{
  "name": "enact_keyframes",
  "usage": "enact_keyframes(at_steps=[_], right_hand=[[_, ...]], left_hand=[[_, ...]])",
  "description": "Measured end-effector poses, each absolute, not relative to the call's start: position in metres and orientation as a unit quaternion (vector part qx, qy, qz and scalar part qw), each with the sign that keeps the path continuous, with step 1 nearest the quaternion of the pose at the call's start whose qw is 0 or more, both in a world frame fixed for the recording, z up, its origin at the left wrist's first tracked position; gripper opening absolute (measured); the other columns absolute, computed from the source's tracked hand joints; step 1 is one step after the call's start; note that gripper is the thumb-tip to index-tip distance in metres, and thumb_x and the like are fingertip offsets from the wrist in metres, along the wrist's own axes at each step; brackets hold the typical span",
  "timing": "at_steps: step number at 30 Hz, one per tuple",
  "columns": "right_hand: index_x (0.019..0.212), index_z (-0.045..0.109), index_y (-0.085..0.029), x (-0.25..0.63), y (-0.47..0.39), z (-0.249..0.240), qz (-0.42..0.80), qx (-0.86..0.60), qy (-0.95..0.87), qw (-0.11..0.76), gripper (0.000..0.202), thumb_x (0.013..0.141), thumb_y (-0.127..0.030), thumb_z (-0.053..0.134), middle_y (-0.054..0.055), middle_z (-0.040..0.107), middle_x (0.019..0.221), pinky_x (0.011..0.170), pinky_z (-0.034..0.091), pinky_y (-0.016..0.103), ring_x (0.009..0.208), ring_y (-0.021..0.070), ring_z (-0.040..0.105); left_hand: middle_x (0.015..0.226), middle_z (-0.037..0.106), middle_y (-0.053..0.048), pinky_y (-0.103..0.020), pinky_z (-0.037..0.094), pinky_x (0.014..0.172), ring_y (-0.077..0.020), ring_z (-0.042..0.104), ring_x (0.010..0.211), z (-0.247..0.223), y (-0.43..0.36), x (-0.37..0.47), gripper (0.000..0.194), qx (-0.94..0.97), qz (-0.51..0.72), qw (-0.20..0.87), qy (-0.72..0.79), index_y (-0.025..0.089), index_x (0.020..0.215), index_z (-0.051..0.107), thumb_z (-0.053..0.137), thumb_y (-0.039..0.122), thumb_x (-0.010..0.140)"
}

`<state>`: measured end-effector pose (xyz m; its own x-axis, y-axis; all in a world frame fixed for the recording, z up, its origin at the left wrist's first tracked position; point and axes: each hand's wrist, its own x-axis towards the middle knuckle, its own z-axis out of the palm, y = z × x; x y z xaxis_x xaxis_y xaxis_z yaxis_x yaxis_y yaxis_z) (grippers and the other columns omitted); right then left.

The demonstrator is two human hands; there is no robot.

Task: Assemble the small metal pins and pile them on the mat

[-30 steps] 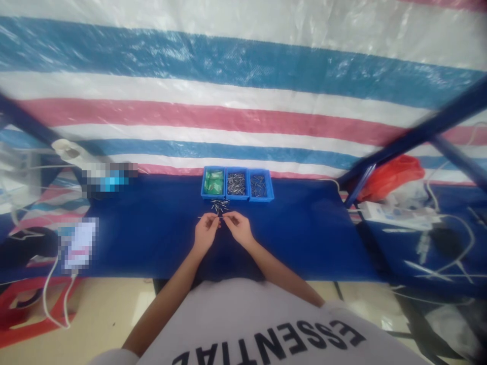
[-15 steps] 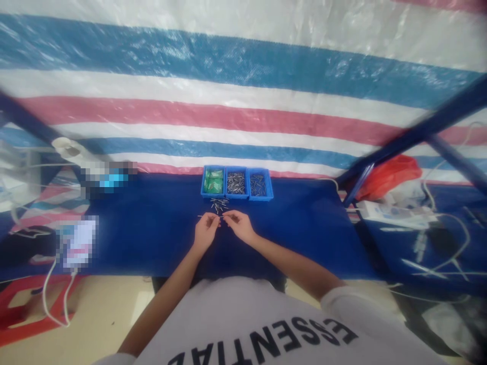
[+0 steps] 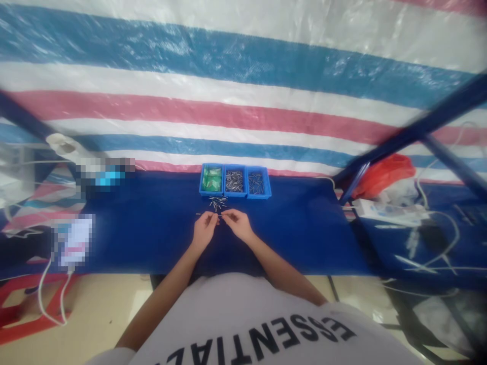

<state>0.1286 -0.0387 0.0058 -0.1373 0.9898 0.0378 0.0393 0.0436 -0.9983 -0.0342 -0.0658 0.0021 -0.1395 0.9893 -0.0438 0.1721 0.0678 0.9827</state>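
My left hand (image 3: 204, 229) is closed in a pinch on a thin metal rod (image 3: 198, 214), whose end sticks out to the left of the fingers. Close beside it, my right hand (image 3: 239, 226) pinches at the small gap between the hands, where a short bit of thin metal shows. Whether that is the same rod or a second piece, I cannot tell. Just beyond the fingertips lies a loose pile of short metal pins (image 3: 218, 203) on the blue table (image 3: 152, 228).
Three blue bins stand in a row behind the pile: one with green packets (image 3: 212, 180), one with silvery pins (image 3: 234, 181), one with darker pins (image 3: 256, 183). A striped sheet (image 3: 243, 111) hangs behind. To the right are a white power strip (image 3: 388, 212) and cables.
The whole view has shifted slightly. Both hands keep their pinch close together over the table, with hardly any visible movement.
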Motion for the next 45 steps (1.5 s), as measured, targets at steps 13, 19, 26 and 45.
enact_keyframes(at_steps=[13,19,26,45], right_hand=[[0.09,0.077,-0.021,0.1282,-0.0401,0.0075,0.517,-0.477,-0.533,0.47,0.027,0.08,-0.046,0.073,0.007,0.078,0.089,0.074,0.061,0.035,0.078,0.0219,0.073],[0.09,0.077,-0.021,0.1288,-0.0401,0.0093,0.497,-0.473,-0.559,0.465,0.027,0.082,-0.046,0.071,0.007,0.078,0.086,0.073,0.06,0.034,0.078,0.0211,0.072],[0.091,0.077,-0.02,0.1294,-0.039,0.0067,0.525,-0.471,-0.53,0.471,0.029,0.08,-0.046,0.074,0.006,0.077,0.086,0.07,0.059,0.033,0.072,0.0198,0.071],[0.09,0.077,-0.022,0.1302,-0.0413,0.0124,0.506,-0.464,-0.557,0.468,0.026,0.082,-0.046,0.072,0.006,0.077,0.087,0.07,0.058,0.034,0.073,0.0196,0.07]], left_hand=[[0.082,0.072,-0.003,-0.03,0.055,0.072,-0.0161,0.07,0.072,0.0009,-0.0661,-0.0333,0.028,0.5,0.479,0.418,0.588,0.02,0.098,0.064,0.06,0.047,0.093],[0.083,0.073,-0.004,-0.032,0.056,0.077,-0.0178,0.071,0.077,0.0001,-0.0682,-0.0325,0.031,0.496,0.478,0.413,0.595,0.02,0.094,0.065,0.059,0.05,0.093],[0.086,0.073,-0.004,-0.032,0.054,0.081,-0.018,0.071,0.081,-0.0024,-0.0687,-0.0325,0.027,0.519,0.477,0.404,0.582,0.021,0.098,0.065,0.061,0.046,0.093],[0.078,0.072,-0.003,-0.031,0.053,0.077,-0.0174,0.069,0.075,0.001,-0.0698,-0.0332,0.031,0.522,0.464,0.392,0.599,0.02,0.086,0.064,0.059,0.05,0.093]])
